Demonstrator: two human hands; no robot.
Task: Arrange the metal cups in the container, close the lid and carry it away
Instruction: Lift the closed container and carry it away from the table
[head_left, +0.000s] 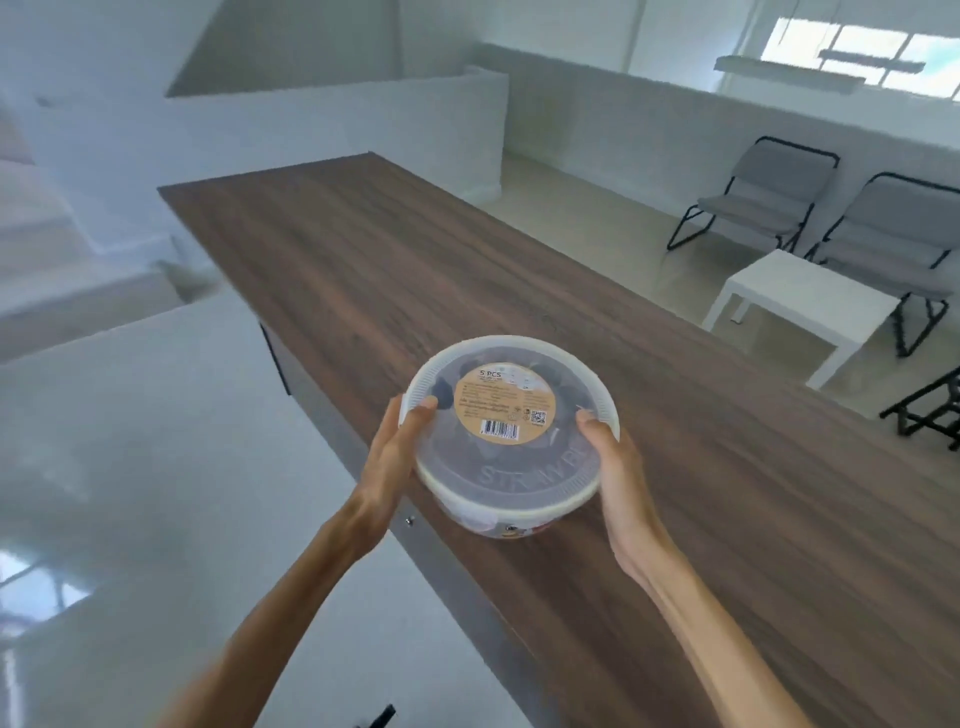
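the round plastic container (511, 452) is held in both hands above the long wooden tabletop (426, 270), near the tabletop's left edge and toward its near end; whether its base touches the wood or hangs just above it cannot be told, since the tub tilts toward the camera and hides its own underside. the translucent lid (519, 467) is on and sits flush around the rim, with ribbing along its outer band and raised letters along the near side. a round tan label (503, 402) with small print and a barcode lies on the lid's far half. dark shapes show dimly through the lid; they cannot be made out as cups. the left hand (392, 457) clasps the container's left side, its thumb laid over the lid's edge and the other fingers hidden below. the right hand (615, 467) clasps the right side the same way, thumb on the rim of the lid, palm against the wall. both forearms reach in from the bottom of the view. the rest of the tabletop is bare wood running away to its far corner. beyond the tabletop's right edge, on the floor, stand a small white side table (800, 312) and two grey folding chairs (753, 197), well apart from the container.
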